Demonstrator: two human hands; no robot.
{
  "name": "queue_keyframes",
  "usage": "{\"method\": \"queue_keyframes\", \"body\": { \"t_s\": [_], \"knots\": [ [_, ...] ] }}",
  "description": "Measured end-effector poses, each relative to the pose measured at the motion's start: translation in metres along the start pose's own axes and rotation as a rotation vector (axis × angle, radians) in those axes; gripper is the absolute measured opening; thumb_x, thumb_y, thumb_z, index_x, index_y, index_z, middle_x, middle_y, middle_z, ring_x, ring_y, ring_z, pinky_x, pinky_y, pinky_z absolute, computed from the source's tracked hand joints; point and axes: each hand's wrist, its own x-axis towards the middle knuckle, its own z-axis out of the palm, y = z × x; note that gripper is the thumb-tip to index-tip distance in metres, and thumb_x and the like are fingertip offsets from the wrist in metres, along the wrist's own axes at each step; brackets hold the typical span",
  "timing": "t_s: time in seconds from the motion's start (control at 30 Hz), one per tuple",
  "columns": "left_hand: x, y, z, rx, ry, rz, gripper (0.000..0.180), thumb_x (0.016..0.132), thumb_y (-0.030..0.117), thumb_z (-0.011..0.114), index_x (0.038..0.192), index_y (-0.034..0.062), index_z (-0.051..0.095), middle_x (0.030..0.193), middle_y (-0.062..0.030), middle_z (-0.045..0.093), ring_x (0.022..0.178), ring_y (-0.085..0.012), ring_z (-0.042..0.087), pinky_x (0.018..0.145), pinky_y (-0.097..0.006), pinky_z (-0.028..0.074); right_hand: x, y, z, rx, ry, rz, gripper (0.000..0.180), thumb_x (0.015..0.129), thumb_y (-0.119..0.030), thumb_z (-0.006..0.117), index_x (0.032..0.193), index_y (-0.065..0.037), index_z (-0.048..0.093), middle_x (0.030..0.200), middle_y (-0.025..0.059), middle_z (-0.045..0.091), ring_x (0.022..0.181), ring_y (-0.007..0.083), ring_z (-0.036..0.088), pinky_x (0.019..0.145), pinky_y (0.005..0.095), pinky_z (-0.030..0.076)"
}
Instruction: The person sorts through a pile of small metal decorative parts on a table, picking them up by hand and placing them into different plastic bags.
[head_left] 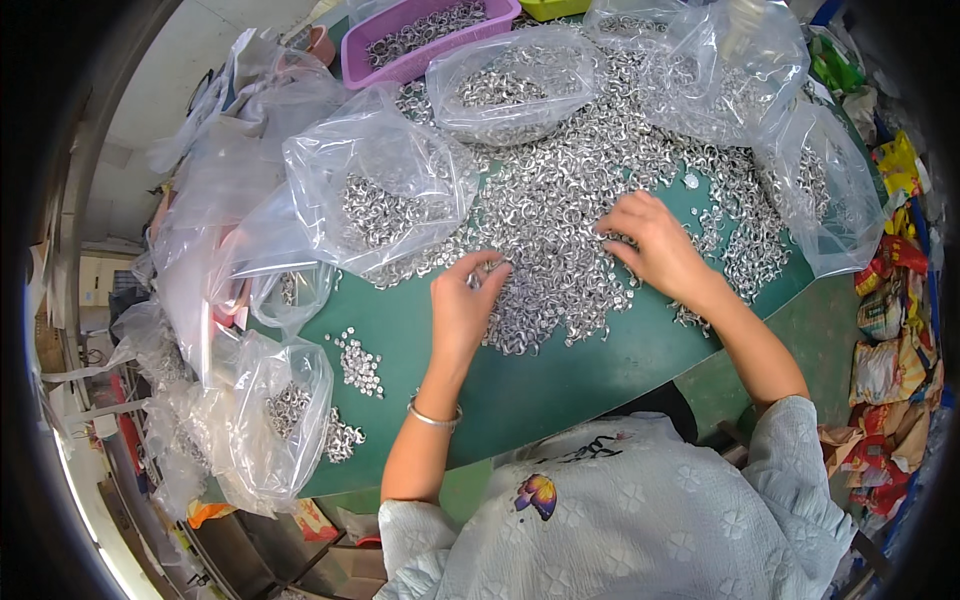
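A wide heap of small, curved silver metal parts point(560, 215) covers the middle of the green table point(560, 385). My left hand point(463, 303), with a silver bangle on its wrist, is at the heap's near left edge. Its thumb and forefinger close on what looks like one small metal part. Over the right side of the heap, my right hand point(655, 245) has its fingers curled toward the thumb; whatever they pinch is too small to make out. A small group of round silver pieces point(358, 364) lies left of my left forearm.
Open clear plastic bags point(375, 190) holding metal parts ring the heap, including one at the right point(825, 190) and another at the lower left point(285, 410). A purple basket point(415, 62) with more parts stands at the back. Colourful packages point(885, 370) line the right side.
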Motion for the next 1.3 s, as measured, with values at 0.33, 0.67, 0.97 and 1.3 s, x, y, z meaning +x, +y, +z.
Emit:
{"method": "queue_keyframes", "body": {
  "t_s": [0.33, 0.67, 0.97, 1.3],
  "knots": [
    [0.016, 0.003, 0.005, 0.223, -0.034, 0.076, 0.020, 0.070, 0.011, 0.072, 0.088, 0.0017, 0.067, 0.063, -0.0129, 0.058, 0.054, -0.0247, 0.055, 0.055, -0.033, 0.044, 0.007, 0.010, 0.010, 0.210, 0.367, -0.146, 0.007, 0.080, -0.007, 0.059, 0.087, -0.005, 0.060, 0.093, 0.0086, 0.061, 0.085, 0.0207, 0.055, 0.074, 0.0337, 0.043],
    [0.014, -0.009, 0.003, -0.034, 0.001, 0.016, 0.012, 0.075, 0.007, 0.067, 0.085, 0.0008, 0.067, 0.068, -0.0131, 0.062, 0.057, -0.0208, 0.057, 0.058, -0.029, 0.045, -0.011, 0.011, -0.006, 0.805, 0.178, 0.174, 0.014, 0.081, -0.008, 0.059, 0.094, -0.002, 0.058, 0.082, 0.0044, 0.051, 0.072, 0.0168, 0.050, 0.063, 0.0296, 0.042],
    [0.014, 0.015, 0.015, 0.272, -0.033, 0.255, 0.023, 0.072, 0.011, 0.070, 0.093, 0.0032, 0.066, 0.066, -0.0099, 0.057, 0.055, -0.0199, 0.053, 0.055, -0.030, 0.044, -0.001, 0.006, 0.017, -0.120, 0.288, -0.084, 0.018, 0.069, -0.008, 0.069, 0.082, -0.005, 0.057, 0.080, 0.0057, 0.048, 0.077, 0.0236, 0.049, 0.065, 0.0347, 0.037],
    [0.019, 0.009, 0.026, 0.337, -0.061, 0.287, 0.014, 0.075, 0.011, 0.067, 0.085, 0.0024, 0.064, 0.075, -0.0124, 0.061, 0.062, -0.0273, 0.059, 0.058, -0.035, 0.046, -0.003, 0.016, 0.014, 0.344, 0.370, 0.024, 0.005, 0.080, -0.008, 0.059, 0.078, -0.004, 0.056, 0.076, 0.0036, 0.050, 0.070, 0.0189, 0.051, 0.059, 0.0286, 0.040]
  ]
}}
